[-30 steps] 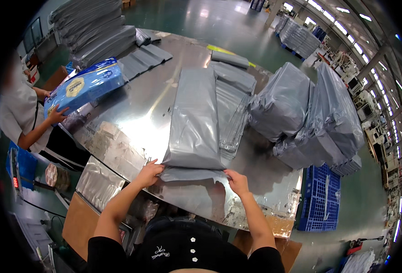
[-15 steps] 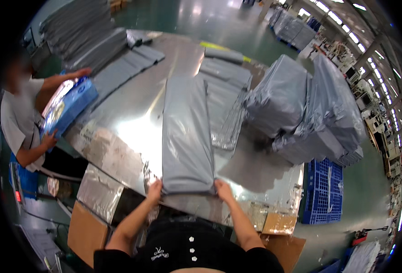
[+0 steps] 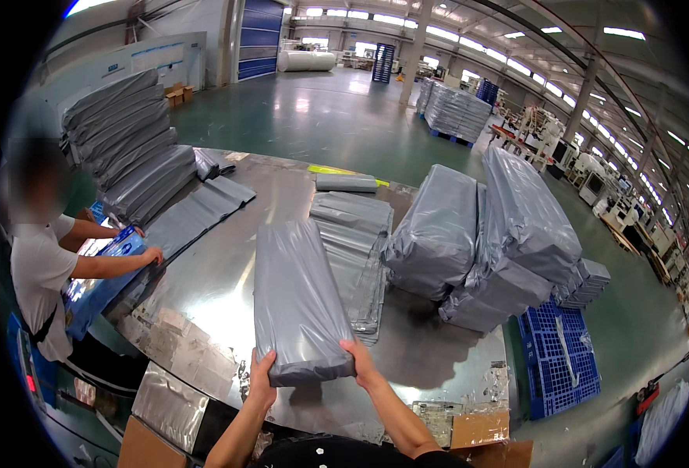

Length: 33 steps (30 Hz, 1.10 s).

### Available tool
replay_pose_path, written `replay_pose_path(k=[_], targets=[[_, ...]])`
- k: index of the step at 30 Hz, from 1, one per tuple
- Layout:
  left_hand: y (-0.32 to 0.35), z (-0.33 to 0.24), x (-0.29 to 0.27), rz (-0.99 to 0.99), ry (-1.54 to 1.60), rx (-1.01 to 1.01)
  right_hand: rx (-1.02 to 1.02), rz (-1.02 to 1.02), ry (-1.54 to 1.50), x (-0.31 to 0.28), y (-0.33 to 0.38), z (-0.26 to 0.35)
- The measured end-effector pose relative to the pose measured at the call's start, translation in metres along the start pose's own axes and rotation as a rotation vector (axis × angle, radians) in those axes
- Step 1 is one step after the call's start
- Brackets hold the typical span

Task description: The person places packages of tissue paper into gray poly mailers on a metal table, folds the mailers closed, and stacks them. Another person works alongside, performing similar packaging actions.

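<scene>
A long grey plastic-wrapped package lies lengthwise before me, its near end raised off the metal table. My left hand grips the left corner of that end, thumb upward on the side. Gripping the right corner is my right hand, fingers partly hidden beneath. Just right of the package is a stack of flat grey plastic bags. A rolled grey bag sits at its far end.
Large grey wrapped bundles stand at the right, near a blue plastic pallet. On the left, a co-worker handles a blue package beside a tall pile of grey bags. Cardboard edges the table's near right.
Both hands have lifted the package's near end and tilted it up. My view has risen to show more of the hall. The co-worker's hands have shifted on the blue package.
</scene>
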<state>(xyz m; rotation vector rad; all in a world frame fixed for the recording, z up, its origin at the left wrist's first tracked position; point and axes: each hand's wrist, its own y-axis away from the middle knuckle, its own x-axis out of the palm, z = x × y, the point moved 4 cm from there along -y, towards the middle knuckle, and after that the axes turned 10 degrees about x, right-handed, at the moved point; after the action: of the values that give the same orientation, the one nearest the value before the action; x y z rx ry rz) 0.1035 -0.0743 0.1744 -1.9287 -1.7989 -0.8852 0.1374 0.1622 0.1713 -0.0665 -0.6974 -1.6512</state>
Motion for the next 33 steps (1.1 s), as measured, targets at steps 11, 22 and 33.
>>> replay_pose_path(k=[11, 22, 33], targets=[[-0.094, -0.008, 0.206, 0.56, -0.03, 0.056, -0.79, -0.272, -0.188, -0.059, 0.075, 0.182], [-0.123, 0.056, 0.401, 1.24, -1.183, 1.222, -1.172, -1.765, 1.632, -0.159, 0.162, 0.376], [-0.158, 0.064, 0.34, 0.912, -0.97, 1.264, -1.541, -1.549, 1.348, -0.109, 0.069, 0.335]])
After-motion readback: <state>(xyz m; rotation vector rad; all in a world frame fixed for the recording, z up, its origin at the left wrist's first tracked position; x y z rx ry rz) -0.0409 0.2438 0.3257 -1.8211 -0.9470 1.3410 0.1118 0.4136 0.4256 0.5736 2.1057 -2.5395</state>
